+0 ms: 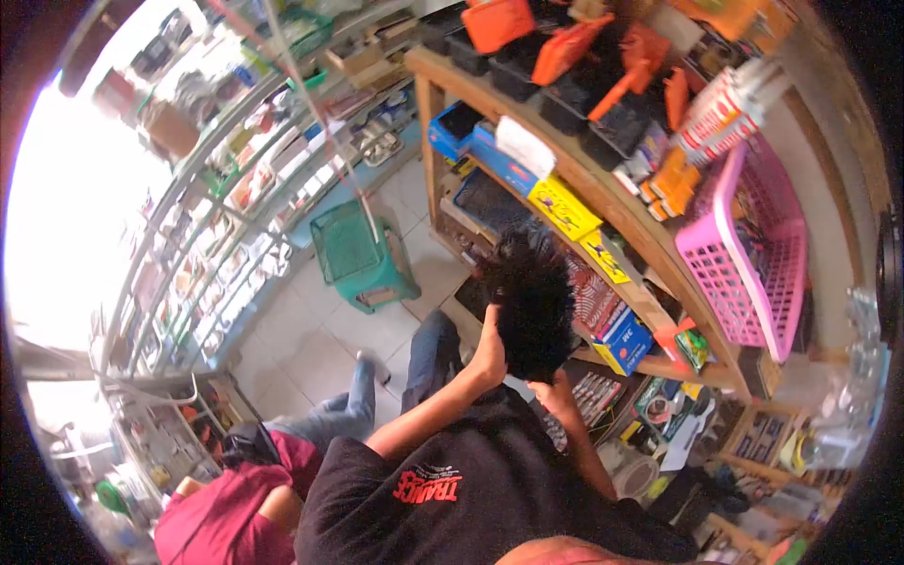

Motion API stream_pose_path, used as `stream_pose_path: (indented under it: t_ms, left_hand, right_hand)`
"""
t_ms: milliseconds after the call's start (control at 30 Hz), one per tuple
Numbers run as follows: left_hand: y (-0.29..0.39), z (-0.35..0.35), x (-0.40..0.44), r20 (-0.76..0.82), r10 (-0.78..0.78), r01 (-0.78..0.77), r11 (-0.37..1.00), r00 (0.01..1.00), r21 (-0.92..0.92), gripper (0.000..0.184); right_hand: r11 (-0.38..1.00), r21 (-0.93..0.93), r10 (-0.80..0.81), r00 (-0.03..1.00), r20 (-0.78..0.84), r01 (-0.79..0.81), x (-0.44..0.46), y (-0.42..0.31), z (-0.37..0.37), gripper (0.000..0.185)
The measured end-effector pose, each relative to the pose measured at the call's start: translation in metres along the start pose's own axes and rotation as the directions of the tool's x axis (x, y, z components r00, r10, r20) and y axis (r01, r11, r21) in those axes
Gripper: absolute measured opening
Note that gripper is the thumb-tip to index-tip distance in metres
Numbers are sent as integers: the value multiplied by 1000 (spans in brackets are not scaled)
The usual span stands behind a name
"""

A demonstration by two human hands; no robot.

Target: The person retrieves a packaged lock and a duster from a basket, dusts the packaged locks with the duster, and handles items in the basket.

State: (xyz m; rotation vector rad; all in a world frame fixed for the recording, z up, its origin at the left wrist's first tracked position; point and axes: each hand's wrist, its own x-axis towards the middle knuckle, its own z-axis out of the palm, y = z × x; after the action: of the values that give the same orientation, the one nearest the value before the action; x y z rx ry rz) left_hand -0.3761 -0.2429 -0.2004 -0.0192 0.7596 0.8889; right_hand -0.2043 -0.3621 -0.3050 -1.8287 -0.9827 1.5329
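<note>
My left hand (489, 353) is closed against the near left side of a dark, tufted thing (532, 306), which looks like a mass of black hair or bristles. I cannot tell its exact kind. At its lower edge my right hand (554, 391) also seems closed, with most of its fingers hidden behind the dark mass. The thing is in front of my black T-shirt (508, 490) and covers part of the shelf behind it.
A wooden shelf (565, 132) with black bins, orange scoops (565, 47) and boxes stands ahead right. A pink basket (753, 254) hangs at its side. A green stool (367, 254) stands on the tiled floor. A person in a maroon shirt (226, 518) is at my left.
</note>
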Motion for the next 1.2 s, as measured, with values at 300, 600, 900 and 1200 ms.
stream_pose_path:
  t_ms: [300, 600, 900, 1200]
  left_hand:
    - [-21, 35, -6, 151, -54, 39, 994, 987, 99, 64]
    - [28, 90, -9, 306, 235, -277, 956, 923, 102, 68]
    - [-15, 99, 8, 314, 150, -224, 951, 937, 214, 63]
    - [45, 148, -6, 782, 155, -266, 964, 604, 14, 75]
  right_hand:
    - [965, 255, -56, 998, -32, 63, -28, -6, -5, 12]
    - [993, -27, -120, 990, -67, 118, -11, 26, 1, 20]
    - [973, 35, -217, 953, -209, 229, 30, 15, -2, 17]
    - [955, -156, -286, 926, -247, 253, 25, 82, -33, 22]
